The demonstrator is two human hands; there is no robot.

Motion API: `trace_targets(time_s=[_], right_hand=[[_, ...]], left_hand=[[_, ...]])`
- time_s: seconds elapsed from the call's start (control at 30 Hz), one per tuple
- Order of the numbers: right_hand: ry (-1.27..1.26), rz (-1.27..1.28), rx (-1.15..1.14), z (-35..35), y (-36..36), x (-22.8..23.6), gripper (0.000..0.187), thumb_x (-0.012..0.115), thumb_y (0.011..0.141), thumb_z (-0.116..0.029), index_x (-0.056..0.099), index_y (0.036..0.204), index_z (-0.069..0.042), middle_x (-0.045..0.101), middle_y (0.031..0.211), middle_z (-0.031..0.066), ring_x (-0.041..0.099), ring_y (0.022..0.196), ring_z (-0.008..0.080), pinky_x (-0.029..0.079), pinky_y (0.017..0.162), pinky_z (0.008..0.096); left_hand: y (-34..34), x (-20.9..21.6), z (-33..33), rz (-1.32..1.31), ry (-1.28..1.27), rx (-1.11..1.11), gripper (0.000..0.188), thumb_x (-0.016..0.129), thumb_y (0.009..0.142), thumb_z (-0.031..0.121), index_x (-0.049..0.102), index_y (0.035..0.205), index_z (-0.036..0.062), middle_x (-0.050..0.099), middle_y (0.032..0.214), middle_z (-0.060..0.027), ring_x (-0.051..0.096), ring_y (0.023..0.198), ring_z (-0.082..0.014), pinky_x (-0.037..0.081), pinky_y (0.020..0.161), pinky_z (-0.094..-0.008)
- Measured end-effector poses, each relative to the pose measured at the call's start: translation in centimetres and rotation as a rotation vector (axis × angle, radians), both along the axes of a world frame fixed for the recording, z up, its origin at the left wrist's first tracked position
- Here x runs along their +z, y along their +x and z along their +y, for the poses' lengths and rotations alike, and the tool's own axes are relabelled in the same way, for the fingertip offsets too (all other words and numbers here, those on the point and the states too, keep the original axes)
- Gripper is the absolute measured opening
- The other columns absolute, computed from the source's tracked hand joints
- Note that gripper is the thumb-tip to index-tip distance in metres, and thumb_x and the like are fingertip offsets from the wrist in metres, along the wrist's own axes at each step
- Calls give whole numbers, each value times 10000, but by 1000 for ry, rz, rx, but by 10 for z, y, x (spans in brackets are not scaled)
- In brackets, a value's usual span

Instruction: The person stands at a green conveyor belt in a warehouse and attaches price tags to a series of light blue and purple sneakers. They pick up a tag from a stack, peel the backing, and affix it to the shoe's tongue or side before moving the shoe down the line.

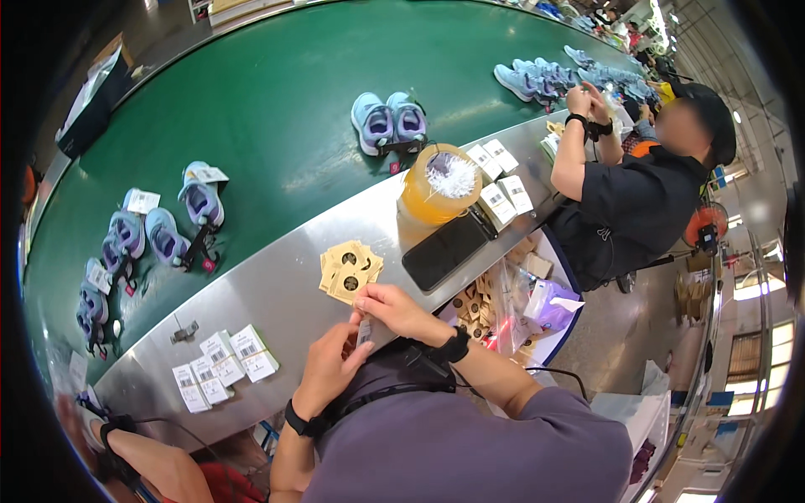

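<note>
My left hand (329,362) and my right hand (401,312) meet at the near edge of the metal worktop, in front of my body. Between them is a small white tag (364,330) with a barcode. The left thumb and fingers pinch its lower side, and the right fingertips close on its upper end. Just beyond my right hand lies a loose pile of tan card tags (350,270) with dark round prints. Stacks of white barcode labels (220,362) sit left of my hands. A black phone (444,251) rests on the metal to the right.
Pale blue shoes (377,123) stand in pairs on the green conveyor belt (277,109). A yellow tub (423,197) of white strings is beside more label stacks (506,199). Below the edge is a bin (553,335) of tags and bags. A co-worker (641,184) works right; another arm (155,457) shows lower left.
</note>
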State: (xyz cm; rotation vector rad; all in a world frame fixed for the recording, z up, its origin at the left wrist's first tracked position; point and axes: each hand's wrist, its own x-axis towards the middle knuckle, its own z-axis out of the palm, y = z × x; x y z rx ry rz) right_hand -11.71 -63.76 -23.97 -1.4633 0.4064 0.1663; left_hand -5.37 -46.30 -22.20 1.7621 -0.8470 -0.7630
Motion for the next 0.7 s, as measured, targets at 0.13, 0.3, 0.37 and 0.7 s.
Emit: trace_targets(time_s=[0.13, 0.3, 0.37, 0.7], right_hand=[[-454, -6, -64, 7, -13, -15, 143, 514, 927, -160, 582, 894, -39, 624, 693, 58, 579, 599, 132, 449, 558, 288], [-733, -271, -96, 14, -18, -24, 141, 574, 899, -201, 582, 883, -61, 614, 704, 140, 605, 630, 335, 451, 527, 394], [-753, -318, -109, 14, -16, -29, 116, 587, 885, -176, 586, 882, -60, 614, 699, 138, 609, 624, 325, 457, 523, 387], [-806, -283, -59, 8, -14, -38, 87, 592, 857, -109, 613, 923, -57, 634, 720, 113, 621, 609, 288, 473, 533, 352]], left_hand=[[4, -27, 12, 66, 26, -65, 216, 721, 773, 83, 602, 942, 18, 600, 733, -44, 562, 632, -116, 459, 583, -240], [9, -36, 11, 142, 9, -75, 214, 727, 748, 49, 618, 930, 23, 608, 742, -26, 562, 645, -103, 460, 585, -234], [11, -36, 10, 133, 28, -85, 217, 740, 740, 68, 626, 919, 23, 610, 733, -31, 561, 632, -104, 464, 585, -234], [21, -34, -10, -20, 99, -193, 193, 734, 733, 131, 629, 838, 7, 595, 678, -103, 575, 576, -196, 463, 558, -293]])
